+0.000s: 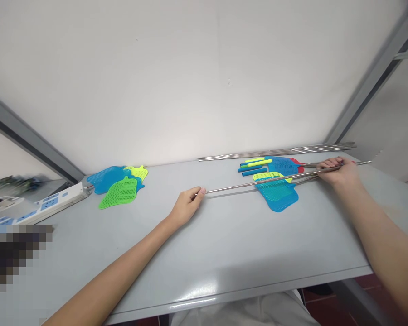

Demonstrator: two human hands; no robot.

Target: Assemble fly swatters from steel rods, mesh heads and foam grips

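A thin metal rod stretches between my two hands above the table. My left hand pinches its left end between thumb and fingers. Near its other end, my right hand is closed around it, and the tip sticks out to the right. Under the rod lie fly swatter heads: a blue one in front, another blue one behind, with yellow and red edges showing. Metal handles run from these heads toward my right hand. Blue, green and yellow plastic tubes lie beside them.
Several metal rods lie along the wall at the back. On the left are loose swatter heads, a green one over blue and yellow ones. A white power strip runs along the table's left side. The table's front edge is near my body.
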